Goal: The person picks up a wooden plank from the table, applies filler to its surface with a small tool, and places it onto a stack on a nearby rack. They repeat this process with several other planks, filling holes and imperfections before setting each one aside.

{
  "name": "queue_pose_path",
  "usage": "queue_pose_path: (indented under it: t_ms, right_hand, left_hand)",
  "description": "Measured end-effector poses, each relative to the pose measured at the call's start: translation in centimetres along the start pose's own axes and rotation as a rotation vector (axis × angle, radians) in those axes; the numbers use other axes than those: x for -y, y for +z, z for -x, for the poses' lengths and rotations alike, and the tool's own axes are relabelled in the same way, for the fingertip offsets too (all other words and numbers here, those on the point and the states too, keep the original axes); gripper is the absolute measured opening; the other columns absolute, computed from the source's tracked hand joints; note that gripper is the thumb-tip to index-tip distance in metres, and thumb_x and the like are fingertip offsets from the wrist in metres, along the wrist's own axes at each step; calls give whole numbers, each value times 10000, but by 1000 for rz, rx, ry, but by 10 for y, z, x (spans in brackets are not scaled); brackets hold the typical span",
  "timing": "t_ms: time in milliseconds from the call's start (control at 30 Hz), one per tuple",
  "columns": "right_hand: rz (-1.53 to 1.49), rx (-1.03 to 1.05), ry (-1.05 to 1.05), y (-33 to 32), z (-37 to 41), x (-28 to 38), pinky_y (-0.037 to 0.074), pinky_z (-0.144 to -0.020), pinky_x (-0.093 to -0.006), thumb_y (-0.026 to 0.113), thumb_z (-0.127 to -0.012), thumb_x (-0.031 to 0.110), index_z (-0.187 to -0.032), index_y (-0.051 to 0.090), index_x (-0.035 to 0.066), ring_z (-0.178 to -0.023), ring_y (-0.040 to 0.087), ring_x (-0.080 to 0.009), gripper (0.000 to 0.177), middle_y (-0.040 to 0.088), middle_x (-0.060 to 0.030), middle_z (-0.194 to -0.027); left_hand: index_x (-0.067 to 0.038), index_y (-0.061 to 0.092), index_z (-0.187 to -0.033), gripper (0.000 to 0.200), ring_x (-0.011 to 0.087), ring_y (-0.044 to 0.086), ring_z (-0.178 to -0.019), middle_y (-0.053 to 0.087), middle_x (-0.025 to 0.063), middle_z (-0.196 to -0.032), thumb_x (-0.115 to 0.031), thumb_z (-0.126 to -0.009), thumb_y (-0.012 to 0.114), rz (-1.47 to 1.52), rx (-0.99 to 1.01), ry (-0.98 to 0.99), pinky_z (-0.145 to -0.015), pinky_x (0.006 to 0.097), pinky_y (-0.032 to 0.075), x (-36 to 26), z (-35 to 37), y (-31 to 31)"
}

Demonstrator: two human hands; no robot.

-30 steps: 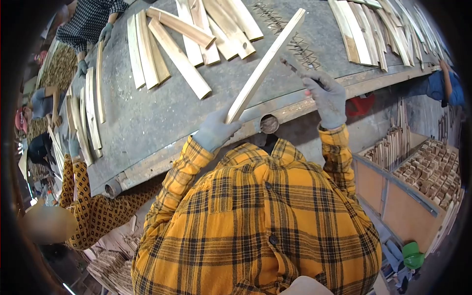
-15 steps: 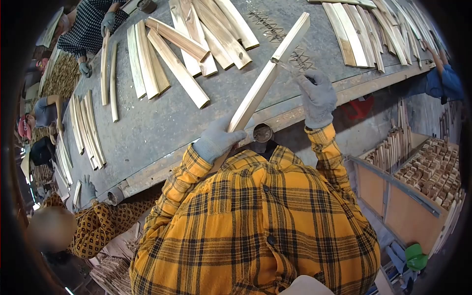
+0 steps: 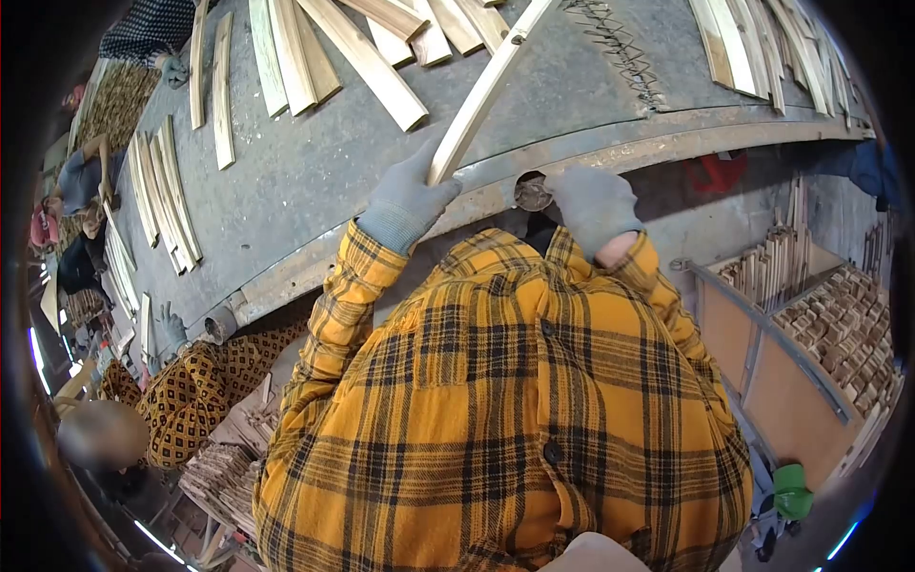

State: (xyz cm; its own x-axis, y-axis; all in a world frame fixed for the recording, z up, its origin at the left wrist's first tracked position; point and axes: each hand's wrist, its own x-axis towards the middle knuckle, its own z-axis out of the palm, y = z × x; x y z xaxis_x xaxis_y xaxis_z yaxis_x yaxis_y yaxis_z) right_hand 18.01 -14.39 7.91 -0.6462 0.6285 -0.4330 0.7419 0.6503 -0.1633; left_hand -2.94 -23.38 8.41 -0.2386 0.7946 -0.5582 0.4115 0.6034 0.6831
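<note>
My left hand [image 3: 410, 195], in a grey glove, is closed around the lower end of a pale wooden strip [image 3: 491, 95]. The strip slants up and away over the table, with a dark knot mark near its far end. My right hand [image 3: 596, 202], also gloved, is at the rim of a small round cup [image 3: 532, 192] fixed at the table's near edge. Its fingers are curled and slightly blurred; whatever they grip is hidden from view. The cup's inside looks brownish and crusted.
Several wooden strips [image 3: 357, 62] lie across the grey table [image 3: 315, 181], with more strips [image 3: 739, 48] at the right. Dark zigzag marks [image 3: 620, 57] cross the tabletop. A crate of wood blocks [image 3: 839, 319] stands at right. A co-worker in a patterned sleeve [image 3: 205, 405] sits at left.
My right hand has come down from beside the strip's knot, where it held a thin tool, to the cup. The strip and my left hand have shifted up in view as the view moved.
</note>
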Motion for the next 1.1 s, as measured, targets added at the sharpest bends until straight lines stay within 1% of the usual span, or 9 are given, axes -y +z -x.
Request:
queue_pose_path:
  t_ms: [200,300,333,433,533,633,767,900,1100]
  right_hand:
    - [-24,29,67,18,-7,6,525,-681,-391,569,-783,126,-873,694,76,-852,645,-313,162,662,-130,-855]
    - [-138,-28,31,26,-4,-5,518,-660,-387,580,-787,137,-876,693,70,-835,644,-299,159,663,-130,-848]
    - [-196,-42,36,28,-3,-9,515,-651,-387,584,-788,142,-876,692,67,-830,643,-295,158,663,-131,-850]
    - [-443,-57,42,33,2,-26,501,-594,-344,616,-797,174,-905,692,72,-689,637,-238,168,662,-120,-814]
    - [-897,143,289,15,13,-36,467,-529,-265,669,-783,178,-913,702,56,-556,575,-139,182,663,-76,-770]
    - [-1221,140,218,24,17,-54,415,-490,-192,688,-779,126,-927,698,23,-513,503,-56,181,649,-26,-753]
    - [-1367,-137,189,2,30,-53,399,-525,-161,659,-804,59,-957,681,16,-589,517,-41,160,642,1,-803]
    - [-1082,-881,-79,-15,13,-48,430,-622,-193,661,-778,-26,-934,687,37,-731,553,-85,170,623,-4,-865]
    - [-621,-1138,-121,-18,-21,-59,460,-624,-251,694,-735,54,-926,699,105,-732,597,-162,198,631,-21,-840]
  left_hand:
    - [-122,359,-1396,656,112,560,-556,601,104,-812,-133,-803,640,-110,9,14,-534,268,502,15,-3,6]
    - [-230,356,-1381,632,298,655,-812,645,202,-939,-320,-802,592,-139,87,-93,-787,380,510,12,-2,3]
    - [-229,356,-1381,634,294,656,-808,644,202,-938,-319,-801,594,-160,71,-66,-781,378,512,14,-3,4]
    - [-226,352,-1383,640,280,659,-790,643,200,-932,-310,-798,598,-203,39,-9,-760,373,516,21,-5,6]
    - [-221,346,-1388,646,260,658,-756,644,190,-915,-287,-799,603,-187,50,-17,-735,361,520,18,-4,4]
    - [-203,351,-1389,642,228,646,-703,640,175,-883,-254,-802,606,-106,73,-28,-691,338,522,17,-1,3]
    - [-151,367,-1384,634,154,606,-597,624,132,-815,-172,-802,616,57,118,-29,-567,288,514,10,1,1]
    - [-102,375,-1377,631,112,578,-552,602,85,-764,-106,-796,621,191,176,-28,-492,255,494,3,3,7]
    - [-19,440,-1297,554,128,565,-550,578,80,-790,-106,-791,647,212,189,53,-505,264,494,-5,7,15]
